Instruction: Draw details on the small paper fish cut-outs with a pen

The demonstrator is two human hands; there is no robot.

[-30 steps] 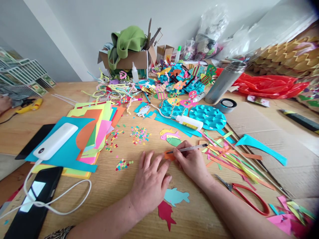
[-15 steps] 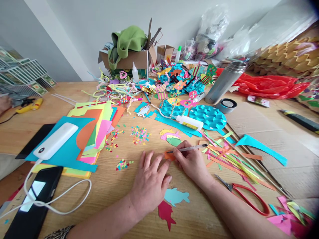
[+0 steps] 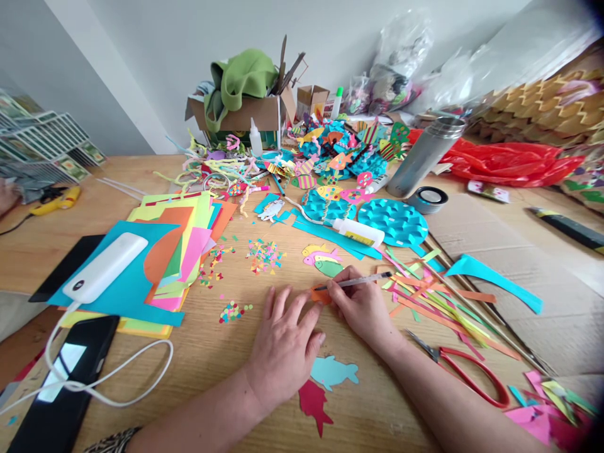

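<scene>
My right hand (image 3: pixel 361 303) is closed round a pen (image 3: pixel 361 280), whose tip rests at a small orange paper cutout (image 3: pixel 321 296). Parts of that cutout are hidden by my fingers. My left hand (image 3: pixel 289 343) lies flat on the table with its fingers spread, the fingertips at the cutout's left edge. Close by my left thumb is a light blue paper fish (image 3: pixel 334 372), and a dark red paper fish (image 3: pixel 314 406) lies just below it. Beyond my hands sit yellow, pink and green paper fish (image 3: pixel 329 268).
Red-handled scissors (image 3: pixel 474 376) lie right of my right forearm, near coloured paper strips (image 3: pixel 443 299). At left are stacked coloured sheets (image 3: pixel 189 220), a white power bank (image 3: pixel 106 267) and a phone (image 3: pixel 66 384). A glue bottle (image 3: pixel 361 233) and steel flask (image 3: pixel 427 157) stand farther back.
</scene>
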